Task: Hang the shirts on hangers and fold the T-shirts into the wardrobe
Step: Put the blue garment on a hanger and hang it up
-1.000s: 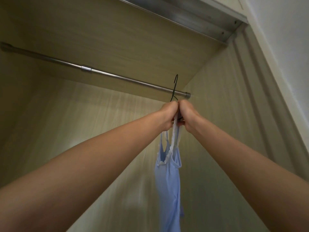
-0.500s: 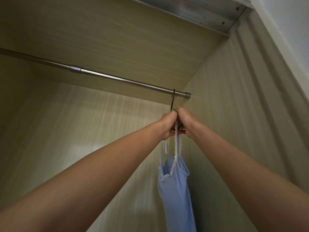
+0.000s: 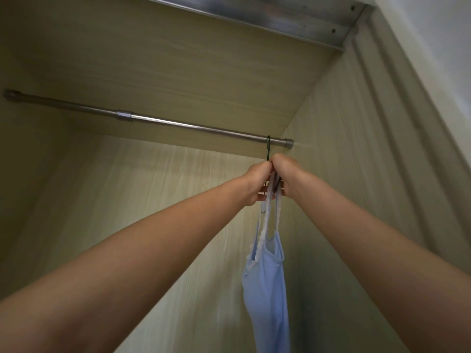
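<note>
Under the rail [image 3: 178, 124], both hands' clenched fingers [image 3: 265, 193] grasp, mostly hiding, the hanger [image 3: 267, 149].

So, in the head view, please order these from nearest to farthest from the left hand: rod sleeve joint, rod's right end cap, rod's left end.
From the left hand:
1. Right end cap, just above right.
2. Sleeve joint, mid-rod, to the left.
3. Rod's left end, far left wall.
</note>
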Demonstrator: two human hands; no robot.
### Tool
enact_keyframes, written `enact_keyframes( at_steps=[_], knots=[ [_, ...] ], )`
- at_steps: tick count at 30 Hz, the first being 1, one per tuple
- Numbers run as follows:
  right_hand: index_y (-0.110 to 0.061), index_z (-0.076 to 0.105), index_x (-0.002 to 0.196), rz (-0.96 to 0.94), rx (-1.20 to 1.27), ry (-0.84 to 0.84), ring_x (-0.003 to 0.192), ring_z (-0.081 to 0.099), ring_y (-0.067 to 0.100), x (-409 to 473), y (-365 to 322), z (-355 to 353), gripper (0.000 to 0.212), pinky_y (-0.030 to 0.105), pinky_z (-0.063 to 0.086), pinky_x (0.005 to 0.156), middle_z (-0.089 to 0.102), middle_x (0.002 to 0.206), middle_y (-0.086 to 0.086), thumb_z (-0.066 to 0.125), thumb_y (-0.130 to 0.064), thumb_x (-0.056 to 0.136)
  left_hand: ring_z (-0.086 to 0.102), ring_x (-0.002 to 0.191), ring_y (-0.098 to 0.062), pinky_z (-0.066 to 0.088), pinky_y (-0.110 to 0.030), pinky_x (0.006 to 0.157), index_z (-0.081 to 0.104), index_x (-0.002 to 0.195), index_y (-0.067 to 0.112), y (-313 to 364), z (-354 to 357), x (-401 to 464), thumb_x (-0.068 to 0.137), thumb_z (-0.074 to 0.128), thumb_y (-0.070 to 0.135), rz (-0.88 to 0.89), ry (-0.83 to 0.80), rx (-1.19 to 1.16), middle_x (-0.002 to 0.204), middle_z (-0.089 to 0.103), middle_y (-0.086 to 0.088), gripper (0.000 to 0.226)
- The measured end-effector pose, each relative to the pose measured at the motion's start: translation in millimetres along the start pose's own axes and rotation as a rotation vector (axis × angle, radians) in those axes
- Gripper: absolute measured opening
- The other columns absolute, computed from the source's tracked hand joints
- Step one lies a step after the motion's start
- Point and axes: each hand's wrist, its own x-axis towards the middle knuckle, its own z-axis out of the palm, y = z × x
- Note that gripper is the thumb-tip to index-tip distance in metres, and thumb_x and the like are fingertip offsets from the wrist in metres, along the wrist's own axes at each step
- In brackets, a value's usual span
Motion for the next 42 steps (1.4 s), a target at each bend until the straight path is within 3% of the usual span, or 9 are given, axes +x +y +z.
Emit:
enact_keyframes(
  at_steps=[6,10,13,19,24,31,34,37,42],
  knots=[
    [-0.009,0.051,0.073,-0.09,-0.02,0.054,0.061,0.054,0.027,-21,-12,-17,0.022,0.027,0.033,0.05,0.056,0.071,0.012,0.038,-0.016,0.089,0.055,0.064,-0.015,0.046,-0.027,0.064,0.056,0.087,0.014,16,14,-13,0.096,0.035,0.016,0.036,0.046,0.025,0.076,0.058,-0.004,0.024],
    [-0.009,0.057,0.094,-0.145,-0.066,0.068,0.075,0.055,0.024,-32,-12,-32,0.021,0.029,0.035,0.054,0.06,0.096,0.01,0.04,-0.021,0.094,0.056,0.081,-0.015,0.044,-0.029,0.079,0.056,0.09,0.017,24,22,-20,0.096,0.037,0.018,0.044,0.068,0.034,0.088,0.06,-0.001,0.021],
    [-0.003,0.062,0.116,-0.233,-0.171,0.164,0.107,0.06,0.032,-43,-8,-38,0.037,0.037,0.049,0.084,0.062,0.118,0.015,0.043,-0.025,0.094,0.053,0.104,-0.02,0.038,-0.033,0.086,0.059,0.106,0.015,26,24,-29,0.096,0.037,0.022,0.043,0.066,0.078,0.108,0.06,-0.003,0.025],
    [-0.007,0.037,0.149,-0.687,-0.375,0.302,0.142,0.031,0.021,-95,13,-31,0.051,0.032,0.026,0.114,0.036,0.153,0.008,0.04,-0.015,0.099,0.051,0.107,-0.016,0.035,-0.039,0.098,0.058,0.108,0.024,13,2,-51,0.097,0.033,0.024,0.052,-0.042,0.101,0.112,0.06,0.003,0.027],
    [-0.012,0.038,0.149,-0.67,-0.3,0.041,0.14,0.036,0.02,-121,31,7,0.048,0.031,0.029,0.111,0.037,0.154,0.004,0.038,-0.02,0.102,0.053,0.115,-0.02,0.038,-0.041,0.106,0.06,0.118,0.015,-10,-51,-83,0.097,0.032,0.023,-0.045,0.054,0.16,0.12,0.061,-0.001,0.036],
    [-0.012,0.051,0.139,-0.223,-0.023,-0.481,0.134,0.044,0.022,-159,47,84,0.046,0.029,0.032,0.101,0.049,0.145,0.006,0.034,-0.038,0.105,0.057,0.116,-0.021,0.044,-0.035,0.096,0.057,0.121,0.016,-20,-159,-167,0.099,0.045,0.027,-0.288,0.282,0.242,0.123,0.062,-0.003,0.028],
    [-0.013,0.056,0.13,-0.032,0.143,-0.692,0.132,0.047,0.019,-183,53,118,0.046,0.037,0.031,0.114,0.054,0.139,0.006,0.035,-0.044,0.104,0.061,0.108,-0.021,0.047,-0.036,0.094,0.059,0.107,0.017,-6,-202,-221,0.098,0.047,0.026,-0.374,0.36,0.252,0.119,0.066,-0.006,0.017],
    [-0.011,0.065,0.112,0.076,0.347,-0.857,0.117,0.061,0.017,-219,51,141,0.041,0.034,0.041,0.107,0.066,0.124,0.007,0.036,-0.041,0.105,0.063,0.107,-0.024,0.049,-0.037,0.091,0.059,0.108,0.014,20,-238,-283,0.098,0.043,0.024,-0.438,0.403,0.267,0.114,0.069,-0.008,0.021],
    [-0.005,0.067,0.114,0.234,0.505,-1.221,0.107,0.069,0.022,-303,39,174,0.053,0.036,0.05,0.098,0.073,0.111,0.012,0.03,-0.042,0.105,0.068,0.105,-0.032,0.052,-0.039,0.091,0.063,0.114,0.001,77,-287,-404,0.101,0.033,0.026,-0.609,0.462,0.242,0.107,0.072,-0.016,0.041]
  ],
)
